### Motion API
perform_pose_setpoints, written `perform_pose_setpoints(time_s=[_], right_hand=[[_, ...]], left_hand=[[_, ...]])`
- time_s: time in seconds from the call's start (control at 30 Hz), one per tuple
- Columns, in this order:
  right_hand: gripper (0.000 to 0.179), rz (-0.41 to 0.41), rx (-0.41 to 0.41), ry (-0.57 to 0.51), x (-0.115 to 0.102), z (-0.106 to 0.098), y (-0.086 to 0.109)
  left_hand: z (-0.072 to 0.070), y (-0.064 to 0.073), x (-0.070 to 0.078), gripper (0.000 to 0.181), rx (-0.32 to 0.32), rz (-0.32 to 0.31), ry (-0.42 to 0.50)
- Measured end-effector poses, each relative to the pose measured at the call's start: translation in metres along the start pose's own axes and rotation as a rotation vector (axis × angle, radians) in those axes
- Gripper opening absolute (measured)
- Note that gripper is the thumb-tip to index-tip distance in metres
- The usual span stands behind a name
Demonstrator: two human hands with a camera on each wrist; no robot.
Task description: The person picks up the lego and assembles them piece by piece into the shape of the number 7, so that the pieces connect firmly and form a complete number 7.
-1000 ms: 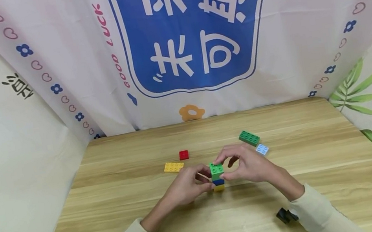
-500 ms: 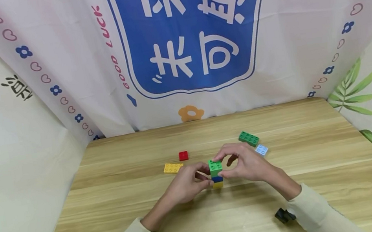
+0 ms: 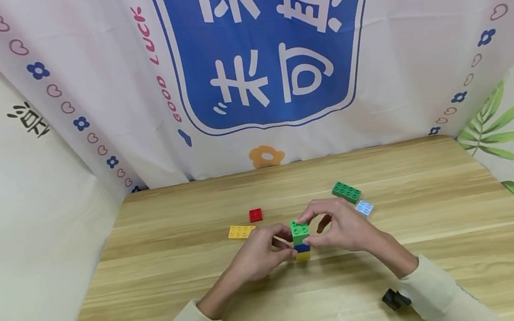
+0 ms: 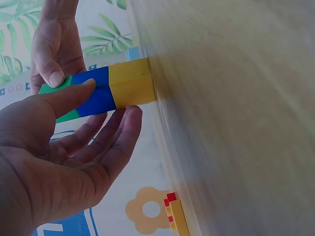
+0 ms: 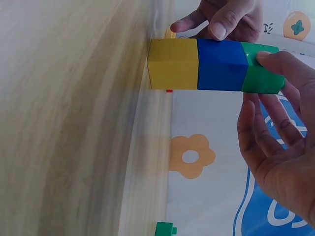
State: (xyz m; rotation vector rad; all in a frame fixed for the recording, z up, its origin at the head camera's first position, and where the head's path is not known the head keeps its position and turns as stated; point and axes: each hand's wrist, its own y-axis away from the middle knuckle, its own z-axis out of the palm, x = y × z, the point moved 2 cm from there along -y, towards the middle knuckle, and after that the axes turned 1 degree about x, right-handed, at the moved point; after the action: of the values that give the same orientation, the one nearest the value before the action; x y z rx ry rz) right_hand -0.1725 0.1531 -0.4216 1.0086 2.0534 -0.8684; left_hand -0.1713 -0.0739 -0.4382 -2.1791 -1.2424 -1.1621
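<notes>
A small upright tower of toy building bricks stands on the table between both hands. Its yellow brick (image 5: 173,64) is at the bottom, a blue brick (image 5: 221,65) in the middle and a light green brick (image 3: 300,233) with studs on top. From the left, my left hand (image 3: 259,254) holds the tower, thumb on the blue brick and fingers around the far side. My right hand (image 3: 342,227) pinches the light green brick between thumb and fingers. In the left wrist view, the green brick is partly hidden behind the left thumb.
Behind the left hand lie a flat yellow brick (image 3: 241,232) and a small red brick (image 3: 255,215). Beyond the right hand are a dark green brick (image 3: 346,192) and a light blue brick (image 3: 364,208). A printed cloth (image 3: 395,53) hangs along the table's back edge.
Both hands keep their hold on the tower, and the loose bricks lie where they were. Only a slight shift of the head view shows.
</notes>
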Motion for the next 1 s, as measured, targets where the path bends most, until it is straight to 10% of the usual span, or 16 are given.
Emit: perform_pose_setpoints(time_s=[1.0], right_hand=[[0.043, -0.035, -0.044, 0.037, 0.0062, -0.0026, 0.0033]], left_hand=[[0.0021, -0.0004, -0.0021, 0.026, -0.005, -0.005, 0.023]])
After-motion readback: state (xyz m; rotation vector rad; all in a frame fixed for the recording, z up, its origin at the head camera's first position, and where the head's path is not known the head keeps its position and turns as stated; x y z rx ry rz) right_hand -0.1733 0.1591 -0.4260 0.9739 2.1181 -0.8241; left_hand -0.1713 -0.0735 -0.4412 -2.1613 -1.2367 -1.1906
